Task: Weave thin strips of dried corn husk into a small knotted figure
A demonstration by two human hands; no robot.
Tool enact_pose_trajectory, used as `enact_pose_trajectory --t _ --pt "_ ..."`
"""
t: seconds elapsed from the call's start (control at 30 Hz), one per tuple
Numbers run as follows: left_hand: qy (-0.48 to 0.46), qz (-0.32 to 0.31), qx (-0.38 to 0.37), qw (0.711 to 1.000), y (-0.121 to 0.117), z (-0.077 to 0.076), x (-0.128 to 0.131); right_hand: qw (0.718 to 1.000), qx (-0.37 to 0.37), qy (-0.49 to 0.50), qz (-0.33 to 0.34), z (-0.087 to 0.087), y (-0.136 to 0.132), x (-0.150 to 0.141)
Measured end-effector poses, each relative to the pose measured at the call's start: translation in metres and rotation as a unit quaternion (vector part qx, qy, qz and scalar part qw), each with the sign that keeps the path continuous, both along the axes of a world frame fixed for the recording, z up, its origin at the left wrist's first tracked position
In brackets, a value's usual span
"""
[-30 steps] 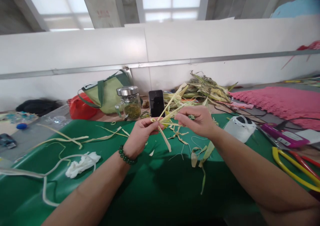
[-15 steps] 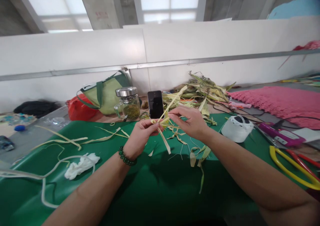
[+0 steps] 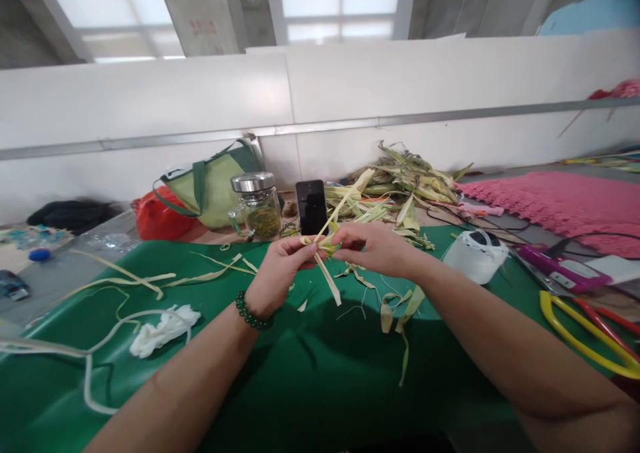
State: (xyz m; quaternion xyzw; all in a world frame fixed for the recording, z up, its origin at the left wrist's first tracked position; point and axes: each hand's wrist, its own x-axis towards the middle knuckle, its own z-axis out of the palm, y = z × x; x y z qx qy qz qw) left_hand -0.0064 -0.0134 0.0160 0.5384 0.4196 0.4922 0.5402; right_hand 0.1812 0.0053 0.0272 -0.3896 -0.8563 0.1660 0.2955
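The folded leaf strips [image 3: 327,277] are held in the air just on the near side of the black phone [image 3: 311,207], above the green cloth [image 3: 300,399]. They are pinched by the left grip [image 3: 280,269], with its thumb pressed on top. The right grip [image 3: 383,249] has been brought down and in, closer to the fold than a moment ago. It is kept narrow, with its fingertips by the fold, but whether a strip is pinched there cannot be told. So, it seems, the fold is now being worked on by both hands close up. To the left of the phone, a glass jar [image 3: 265,221] is seen with its shiny lid [image 3: 253,182] put on. The bottom part is filled with yellow-green bits. Farther left of the phone, a green bag [image 3: 225,203] is set down, and something pale is seen at its top, but the rest is hidden. Beyond it on that side, a red bag [image 3: 163,218] is seen, and what is kept inside cannot be told. To the right and behind the phone, a big heap of leaves [image 3: 420,181] is piled up.
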Motion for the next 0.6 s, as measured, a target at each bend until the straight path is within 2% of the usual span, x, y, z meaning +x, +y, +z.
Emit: enact_pose_trajectory --t 0.13,0.23,0.37,0.47,0.6 --pt "-0.003 0.003 -0.001 1.0 0.001 -0.0011 -0.0004 0.999 0.034 -0.004 0.002 -0.0017 0.001 0.0007" --pt "-0.005 0.002 -0.003 1.0 0.0022 -0.0022 -0.0006 0.989 0.144 -0.012 0.009 -0.0031 0.0016 0.0013" --pt "-0.008 0.007 -0.007 1.0 0.003 -0.0026 -0.0002 0.959 0.281 -0.022 0.041 -0.0034 -0.0005 -0.0003" --pt "-0.011 0.01 -0.009 1.0 0.0033 -0.0026 0.0002 0.946 0.318 -0.011 0.064 -0.0035 -0.003 -0.0027" --pt "-0.01 0.012 -0.003 1.0 0.0032 -0.0025 0.0 0.945 0.316 -0.022 0.079 -0.0046 -0.0043 -0.004"
